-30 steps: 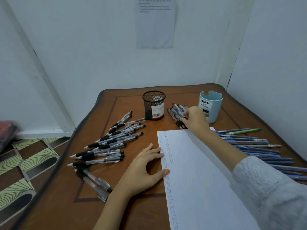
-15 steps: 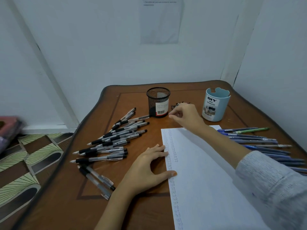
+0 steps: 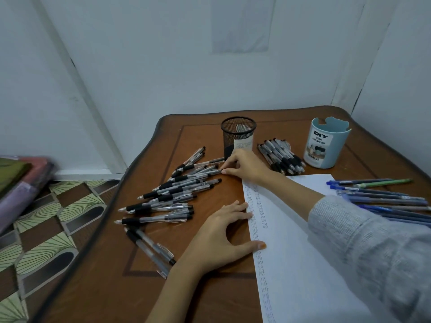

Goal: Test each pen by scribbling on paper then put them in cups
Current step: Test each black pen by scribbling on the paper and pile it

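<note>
A white paper sheet [image 3: 303, 252] with small scribbles along its left edge lies on the wooden table [image 3: 210, 299]. My left hand [image 3: 224, 236] rests flat on the table, its thumb and fingertips on the paper's left edge. In front of the black mesh cup [image 3: 238, 134], my right hand [image 3: 247, 166] reaches across. Its thumb and forefinger pinch the end of one black pen [image 3: 205, 173] in the loose pile of black pens [image 3: 172, 194] at the left. A light blue cup [image 3: 326, 148] stands at the back right. No pens show in either cup.
A tight bunch of black pens [image 3: 282, 157] lies between the two cups. Several blue pens and one green pen [image 3: 377, 192] lie on the right of the table. Two more black pens [image 3: 151, 248] lie near the left edge. Walls close the back and right sides.
My right hand left the bunch of pens between the cups and moved left past the mesh cup to the loose black pen pile. The left hand stayed on the paper's edge.
</note>
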